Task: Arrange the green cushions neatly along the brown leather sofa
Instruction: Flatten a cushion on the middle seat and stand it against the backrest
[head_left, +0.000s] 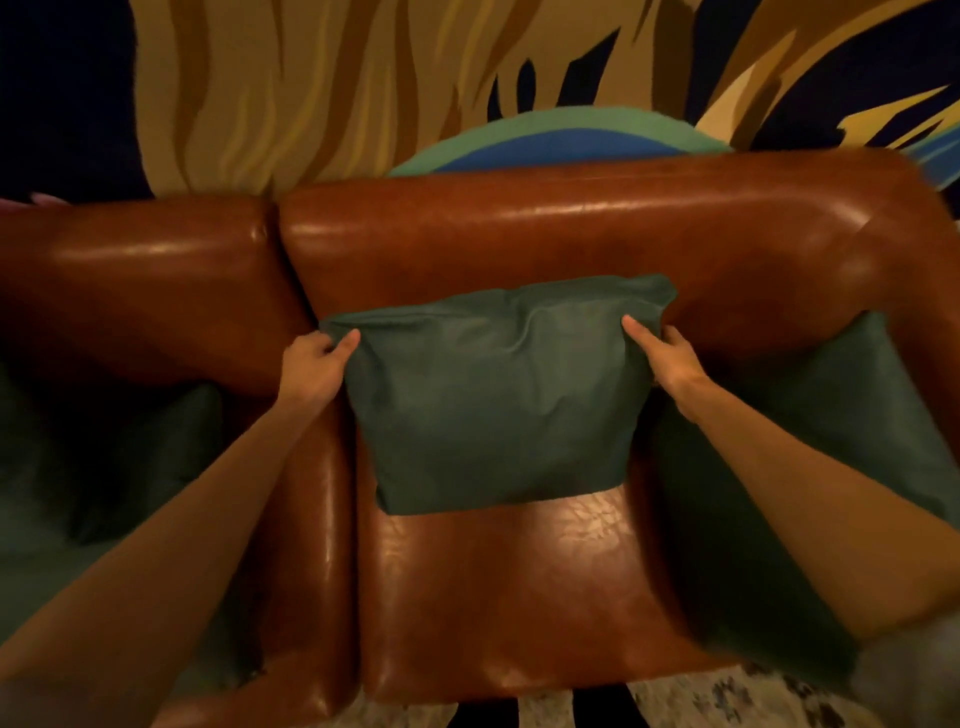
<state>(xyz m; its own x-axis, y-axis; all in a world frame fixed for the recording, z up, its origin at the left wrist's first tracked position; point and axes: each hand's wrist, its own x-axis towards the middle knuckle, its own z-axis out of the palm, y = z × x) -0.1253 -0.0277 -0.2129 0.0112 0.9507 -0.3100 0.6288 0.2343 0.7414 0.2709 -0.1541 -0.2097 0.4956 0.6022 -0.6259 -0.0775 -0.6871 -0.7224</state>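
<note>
A green cushion stands upright against the backrest of the brown leather sofa, its lower edge on the seat. My left hand pinches its upper left corner. My right hand grips its upper right corner. A second green cushion leans in the sofa's right corner, partly behind my right forearm. A third, darker green cushion lies on the left seat in shadow, partly hidden by my left forearm.
The sofa seat in front of the middle cushion is bare leather. A painted wall with tan, blue and green shapes rises behind the backrest. A patterned rug shows at the bottom edge.
</note>
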